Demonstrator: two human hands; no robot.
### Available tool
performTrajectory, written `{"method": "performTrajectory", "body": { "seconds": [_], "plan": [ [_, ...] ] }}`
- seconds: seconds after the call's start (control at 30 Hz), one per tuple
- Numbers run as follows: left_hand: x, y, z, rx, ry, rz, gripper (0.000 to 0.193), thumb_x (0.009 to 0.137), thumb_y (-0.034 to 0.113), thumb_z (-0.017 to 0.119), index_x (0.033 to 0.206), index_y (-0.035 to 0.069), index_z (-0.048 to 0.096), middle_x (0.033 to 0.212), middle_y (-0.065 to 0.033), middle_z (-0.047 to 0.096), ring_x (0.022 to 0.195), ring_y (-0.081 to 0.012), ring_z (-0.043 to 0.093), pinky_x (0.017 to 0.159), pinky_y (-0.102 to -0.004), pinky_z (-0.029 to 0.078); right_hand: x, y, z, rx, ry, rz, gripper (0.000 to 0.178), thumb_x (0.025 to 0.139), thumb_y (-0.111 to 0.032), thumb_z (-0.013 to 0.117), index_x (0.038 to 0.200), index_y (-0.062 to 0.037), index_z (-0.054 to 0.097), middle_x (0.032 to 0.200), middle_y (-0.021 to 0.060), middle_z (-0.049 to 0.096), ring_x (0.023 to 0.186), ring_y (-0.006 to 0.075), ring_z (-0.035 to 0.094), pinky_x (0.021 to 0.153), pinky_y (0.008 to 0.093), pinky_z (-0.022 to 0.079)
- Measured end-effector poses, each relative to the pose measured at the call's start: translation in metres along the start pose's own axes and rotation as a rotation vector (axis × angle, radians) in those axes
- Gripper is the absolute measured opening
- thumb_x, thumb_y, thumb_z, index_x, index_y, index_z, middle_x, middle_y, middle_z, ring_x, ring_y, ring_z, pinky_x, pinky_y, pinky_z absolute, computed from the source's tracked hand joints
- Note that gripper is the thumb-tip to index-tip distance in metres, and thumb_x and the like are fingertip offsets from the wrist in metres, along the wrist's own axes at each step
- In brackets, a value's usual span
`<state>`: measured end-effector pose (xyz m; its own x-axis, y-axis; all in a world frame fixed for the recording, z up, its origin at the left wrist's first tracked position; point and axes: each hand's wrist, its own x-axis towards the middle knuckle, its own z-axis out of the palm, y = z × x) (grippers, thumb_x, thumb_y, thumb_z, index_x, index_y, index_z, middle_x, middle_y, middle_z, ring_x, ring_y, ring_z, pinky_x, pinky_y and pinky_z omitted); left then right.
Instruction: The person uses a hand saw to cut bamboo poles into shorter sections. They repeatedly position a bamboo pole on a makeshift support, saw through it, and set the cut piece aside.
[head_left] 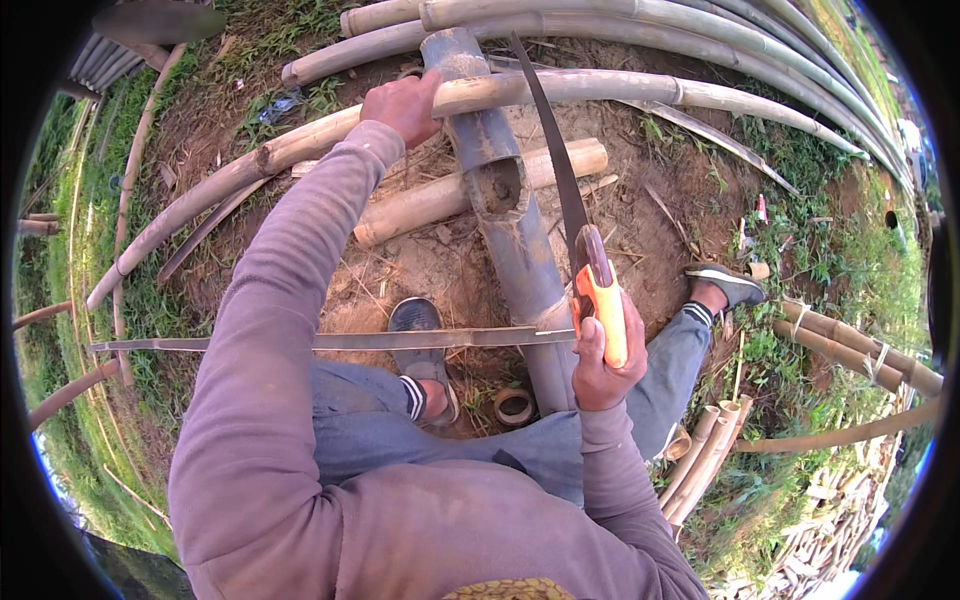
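My left hand [403,107] is closed around a long pale bamboo pole [620,86] that lies across a thick grey bamboo trunk [530,275]. A handsaw [556,140] with an orange handle is held in my right hand [608,362]. Its dark blade points away from me and crosses the pole just right of the trunk; whether the teeth touch it I cannot tell. An open hollow shows in the trunk's upper side. Beneath the trunk lies a short bamboo length [425,208]. Close to my body a thin split bamboo strip [440,339] stretches across the trunk.
Several long bamboo poles [590,30] lie along the far side. A cut bamboo ring [514,407] sits near my shoe [415,320]. Short bamboo pieces [705,455] and a tied bundle [850,345] are on the right. Split scraps [830,530] cover the grass farther right.
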<state>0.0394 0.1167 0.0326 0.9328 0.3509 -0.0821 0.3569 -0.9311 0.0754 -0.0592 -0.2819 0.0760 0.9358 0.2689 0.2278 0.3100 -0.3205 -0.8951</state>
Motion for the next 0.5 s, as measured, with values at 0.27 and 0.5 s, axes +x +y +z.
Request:
{"method": "performTrajectory", "body": {
  "seconds": [0.27,0.5],
  "plan": [
    [-0.009,0.003,0.011,-0.002,0.015,0.001,0.049,0.087,0.033,0.078,0.128,0.017,0.057,0.118,-0.0131,0.073,0.110,-0.0367,0.073,0.093,-0.0493,0.059,0.002,0.001,0.001,-0.038,-0.015,-0.063,0.048,0.097,-0.010,0.075,0.137,0.0128,0.060,0.128,0.0237,0.072,0.114,0.0295,0.074,0.099,0.0387,0.056],
    [-0.008,0.001,0.003,0.009,0.021,0.017,0.044,0.088,0.032,0.079,0.126,0.018,0.061,0.112,-0.0111,0.075,0.106,-0.0339,0.075,0.090,-0.0467,0.061,-0.005,0.009,0.001,0.000,-0.016,-0.062,0.046,0.102,-0.016,0.072,0.139,0.0090,0.060,0.129,0.0221,0.071,0.114,0.0259,0.071,0.100,0.0388,0.055]
  ]
}}
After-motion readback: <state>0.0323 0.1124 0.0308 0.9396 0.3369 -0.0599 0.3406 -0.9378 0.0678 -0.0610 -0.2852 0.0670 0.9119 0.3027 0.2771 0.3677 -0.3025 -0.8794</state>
